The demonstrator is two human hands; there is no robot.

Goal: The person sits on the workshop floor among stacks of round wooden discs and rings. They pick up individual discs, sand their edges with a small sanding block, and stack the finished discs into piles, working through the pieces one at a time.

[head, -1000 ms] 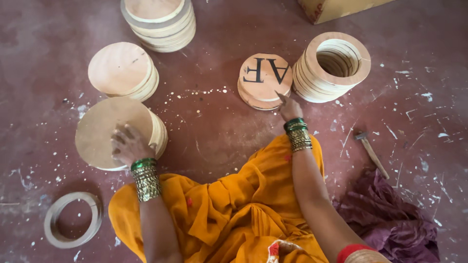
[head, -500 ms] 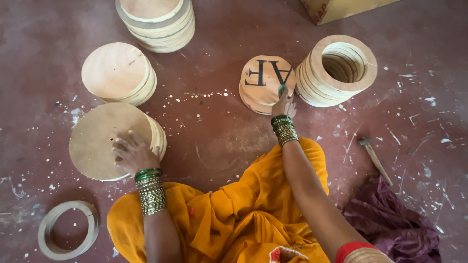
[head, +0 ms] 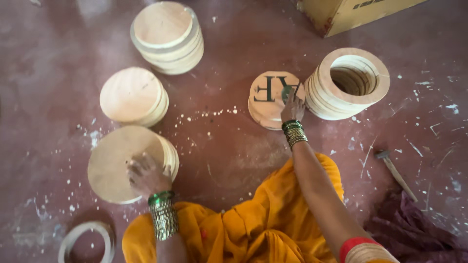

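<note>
fingers (head: 291, 97) on round lettered wooden disc (head: 269, 95)

Dull maroon floor (head: 234, 146), speckled with white paint.

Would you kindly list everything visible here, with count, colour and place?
Disc stacks: four, pale wood, on the floor; one far, one left, one near left, one lettered at centre.
Ring stack: one, pale wood, touching the lettered stack's right side.
Loose ring: one, pale, bottom left.
Hammer: one, wooden handle, on the floor at right.
Cardboard box: one, tan, top right.
Purple cloth: one, bottom right.
Floor: maroon, flecked white.
Orange garment: one, bottom centre.
Left hand: on the near-left disc stack.
Right hand: on the lettered stack.
</note>
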